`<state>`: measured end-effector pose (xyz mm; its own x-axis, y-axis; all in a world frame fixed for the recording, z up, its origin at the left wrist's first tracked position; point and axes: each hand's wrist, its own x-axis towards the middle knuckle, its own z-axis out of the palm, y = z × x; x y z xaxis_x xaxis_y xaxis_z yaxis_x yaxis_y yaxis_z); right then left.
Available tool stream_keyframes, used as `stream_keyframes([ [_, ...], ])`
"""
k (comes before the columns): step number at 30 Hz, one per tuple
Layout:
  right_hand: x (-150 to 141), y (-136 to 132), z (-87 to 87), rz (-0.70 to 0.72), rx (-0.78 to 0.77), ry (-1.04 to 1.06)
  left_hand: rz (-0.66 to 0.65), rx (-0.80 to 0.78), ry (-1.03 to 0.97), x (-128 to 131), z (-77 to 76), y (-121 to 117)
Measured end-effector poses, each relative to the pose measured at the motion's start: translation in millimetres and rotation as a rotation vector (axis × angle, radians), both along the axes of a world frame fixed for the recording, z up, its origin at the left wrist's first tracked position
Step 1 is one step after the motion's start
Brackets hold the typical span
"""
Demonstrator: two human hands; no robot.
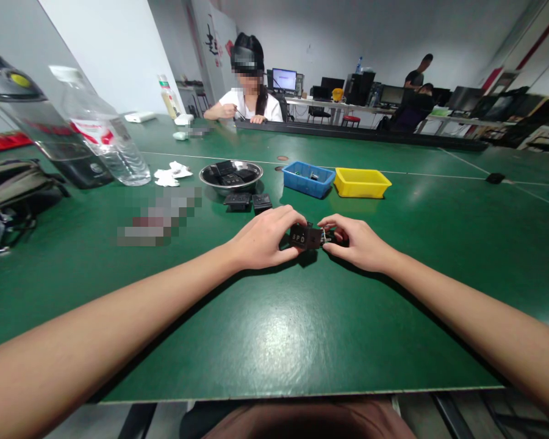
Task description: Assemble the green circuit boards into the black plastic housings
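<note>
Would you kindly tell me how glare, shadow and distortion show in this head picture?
Head view: bright glare whitens the table toward its near edge; head view: a dark shadow falls beneath the black part; head view: the clear bottle leans, probably from wide-angle distortion.

Block (305,238): left end covered by the left hand (271,238).
Right hand (357,242): dark piece between its fingers too unclear to tell.
Blue bin (304,185): contents too small to tell.
Pouch (21,182): cut off by the left edge.
Mid-left patch (162,216): blurred beyond telling.
Monitor (284,80), upper middle: text too small.
</note>
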<state>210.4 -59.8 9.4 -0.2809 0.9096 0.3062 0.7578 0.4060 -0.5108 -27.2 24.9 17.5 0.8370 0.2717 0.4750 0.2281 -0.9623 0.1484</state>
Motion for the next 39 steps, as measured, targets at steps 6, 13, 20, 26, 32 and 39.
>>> stream_keyframes([
  [6, 0.4, -0.2, -0.4, -0.002, 0.008, 0.003, 0.003, -0.004, 0.005, 0.4, -0.2, 0.6],
  [13, -0.6, -1.0, 1.5, -0.005, 0.017, -0.008, 0.009, -0.017, 0.022, -0.4, 0.2, 0.3],
  [20, -1.0, -0.9, 1.1, -0.006, 0.032, -0.012, 0.004, -0.002, 0.019, -0.1, 0.3, 0.4],
  [26, 0.4, -0.1, -0.3, -0.012, 0.049, -0.025, 0.013, -0.033, 0.035, -0.3, -0.3, 0.0],
  [32, 1.0, 0.1, -1.4, -0.013, 0.063, -0.035, 0.015, -0.053, 0.034, -0.1, -1.9, -0.1],
  [39, 0.6, 0.5, -1.2, -0.040, 0.089, -0.033, 0.031, -0.057, 0.052, -0.1, -0.8, 0.5],
])
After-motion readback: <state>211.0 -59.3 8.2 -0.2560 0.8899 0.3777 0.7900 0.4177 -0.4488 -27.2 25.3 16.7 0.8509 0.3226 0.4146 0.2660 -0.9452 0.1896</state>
